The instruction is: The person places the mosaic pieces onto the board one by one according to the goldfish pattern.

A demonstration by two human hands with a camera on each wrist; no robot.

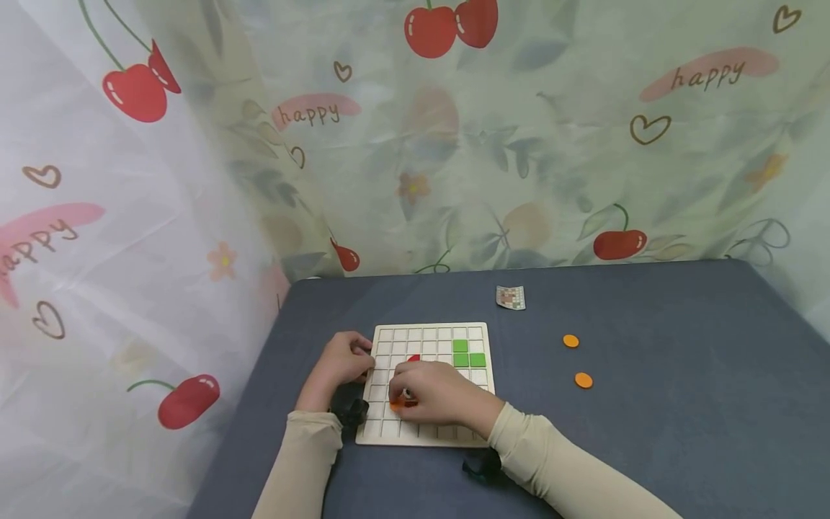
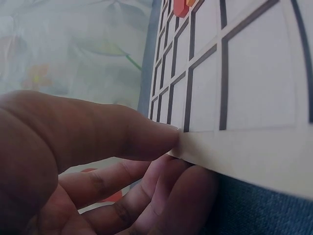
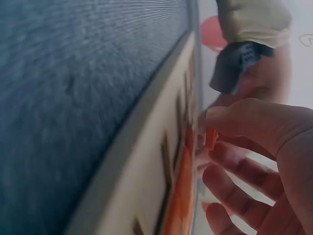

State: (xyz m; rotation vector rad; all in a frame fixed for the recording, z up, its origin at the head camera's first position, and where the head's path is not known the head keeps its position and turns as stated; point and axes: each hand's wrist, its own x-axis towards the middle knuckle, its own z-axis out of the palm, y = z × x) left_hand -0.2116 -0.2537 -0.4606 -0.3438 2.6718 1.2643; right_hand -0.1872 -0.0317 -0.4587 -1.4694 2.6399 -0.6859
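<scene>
A pale wooden grid board [image 1: 389, 429] lies on the table, with three green square tiles [image 1: 477, 360] at its upper right. My left hand [image 1: 344, 360] grips the board's left edge, the thumb on the rim and the other fingers curled against its side and underside in the left wrist view. Over the lower middle of the board, my right hand [image 1: 444, 393] pinches a small orange piece [image 3: 211, 139] between thumb and index finger. A red piece [image 1: 413, 357] shows just beyond that hand, which hides part of the grid.
Two orange discs [image 1: 570, 341] [image 1: 583, 380] lie on the dark grey tabletop [image 1: 681, 404] to the right of the board. A small patterned card [image 1: 511, 298] sits behind it, near the back. Printed curtains [image 1: 493, 180] hang behind and at the sides.
</scene>
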